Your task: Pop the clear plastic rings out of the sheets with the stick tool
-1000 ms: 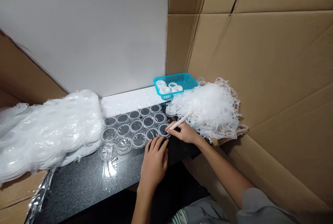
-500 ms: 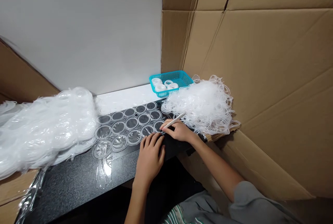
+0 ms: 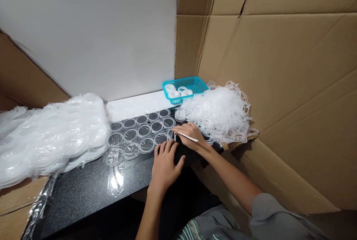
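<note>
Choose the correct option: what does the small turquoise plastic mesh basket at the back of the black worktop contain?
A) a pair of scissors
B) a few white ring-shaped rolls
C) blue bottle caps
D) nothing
B: the small turquoise plastic mesh basket holds a few white ring-shaped rolls, grouped at its left end, behind the heap of thin clear plastic rings.

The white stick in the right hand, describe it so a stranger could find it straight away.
Start at the teal basket by the cardboard wall, then come down past the white ring pile to the right hand. The white stick lies across its fingers: thin, straight and solid, unlike the looped rings.
</note>
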A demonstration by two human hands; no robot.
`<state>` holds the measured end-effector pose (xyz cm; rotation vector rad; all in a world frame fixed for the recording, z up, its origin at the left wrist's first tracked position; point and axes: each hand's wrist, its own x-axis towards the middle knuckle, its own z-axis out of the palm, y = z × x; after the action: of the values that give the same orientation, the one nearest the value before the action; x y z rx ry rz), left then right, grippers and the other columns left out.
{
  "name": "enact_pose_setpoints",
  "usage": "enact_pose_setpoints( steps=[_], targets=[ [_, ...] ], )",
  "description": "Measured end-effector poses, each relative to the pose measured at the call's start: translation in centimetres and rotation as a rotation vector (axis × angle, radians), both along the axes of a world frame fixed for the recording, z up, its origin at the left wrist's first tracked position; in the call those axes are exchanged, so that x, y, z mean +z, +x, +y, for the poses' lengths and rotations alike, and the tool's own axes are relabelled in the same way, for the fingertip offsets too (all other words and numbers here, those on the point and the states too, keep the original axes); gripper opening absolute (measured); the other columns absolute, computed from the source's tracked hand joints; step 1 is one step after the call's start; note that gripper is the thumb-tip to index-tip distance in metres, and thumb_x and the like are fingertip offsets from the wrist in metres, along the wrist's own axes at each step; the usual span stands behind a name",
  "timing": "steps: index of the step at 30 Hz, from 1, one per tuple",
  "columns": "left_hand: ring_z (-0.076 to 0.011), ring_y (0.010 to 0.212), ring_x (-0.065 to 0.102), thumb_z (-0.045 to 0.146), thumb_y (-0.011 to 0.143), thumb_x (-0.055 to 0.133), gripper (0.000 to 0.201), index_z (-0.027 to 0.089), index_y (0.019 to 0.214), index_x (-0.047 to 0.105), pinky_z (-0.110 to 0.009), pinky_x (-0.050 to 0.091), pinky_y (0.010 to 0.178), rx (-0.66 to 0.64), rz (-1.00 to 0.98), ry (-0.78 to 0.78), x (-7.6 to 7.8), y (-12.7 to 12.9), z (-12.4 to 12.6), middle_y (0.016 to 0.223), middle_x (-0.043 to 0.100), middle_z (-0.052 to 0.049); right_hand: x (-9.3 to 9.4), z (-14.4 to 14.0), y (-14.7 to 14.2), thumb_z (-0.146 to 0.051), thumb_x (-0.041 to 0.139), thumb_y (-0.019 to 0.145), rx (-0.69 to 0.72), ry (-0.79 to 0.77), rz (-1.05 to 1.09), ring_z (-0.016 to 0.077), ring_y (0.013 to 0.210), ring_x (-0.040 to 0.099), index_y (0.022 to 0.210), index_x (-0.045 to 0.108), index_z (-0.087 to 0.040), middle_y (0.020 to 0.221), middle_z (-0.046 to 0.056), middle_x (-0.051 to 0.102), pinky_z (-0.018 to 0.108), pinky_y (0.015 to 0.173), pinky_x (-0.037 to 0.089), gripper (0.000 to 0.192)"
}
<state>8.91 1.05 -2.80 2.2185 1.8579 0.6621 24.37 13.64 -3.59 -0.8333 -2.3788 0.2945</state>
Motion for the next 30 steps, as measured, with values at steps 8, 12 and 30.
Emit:
enact_pose_setpoints(
  steps=[8, 12, 30],
  targets=[
    [-0.0321, 0.139, 0.050, 0.039, 0.100, 0.058, 0.040, 0.026, 0.138, 0.061, -0.058, 0.033, 0.123, -0.005, -0.023, 0.011, 0.0, -0.1, -0.2, 0.148, 0.061, -0.007, 0.7, 0.1, -0.4, -0.027, 0.058, 0.103, 0.021, -0.231, 0.172, 0.0241, 0.112, 0.070, 0.103, 0.080, -0.026, 0.111, 0.003, 0.082, 0.043, 0.107, 0.046, 0.022],
    [-0.0294, 0.139, 0.052, 0.037, 0.102, 0.053, 0.040, 0.029, 0.141, 0.060, -0.056, 0.032, 0.125, -0.005, -0.052, 0.035, -0.2, -0.2, -0.6, 0.148, 0.062, -0.006, 0.7, -0.4, 0.7, -0.030, 0.061, 0.100, 0.086, -0.453, 0.337, 0.0224, 0.108, 0.073, 0.101, 0.080, -0.024, 0.107, 0.005, 0.081, 0.039, 0.103, 0.055, 0.021],
    [-0.0299, 0.143, 0.050, 0.039, 0.104, 0.050, 0.043, 0.029, 0.145, 0.057, -0.056, 0.030, 0.126, -0.011, 0.016, 0.036, -0.5, -0.2, -0.8, 0.152, 0.060, -0.006, 0.6, -0.7, 1.1, -0.030, 0.061, 0.099, 0.083, -0.469, 0.319, 0.0231, 0.106, 0.074, 0.098, 0.082, -0.025, 0.106, 0.004, 0.082, 0.040, 0.104, 0.055, 0.021]
  ],
)
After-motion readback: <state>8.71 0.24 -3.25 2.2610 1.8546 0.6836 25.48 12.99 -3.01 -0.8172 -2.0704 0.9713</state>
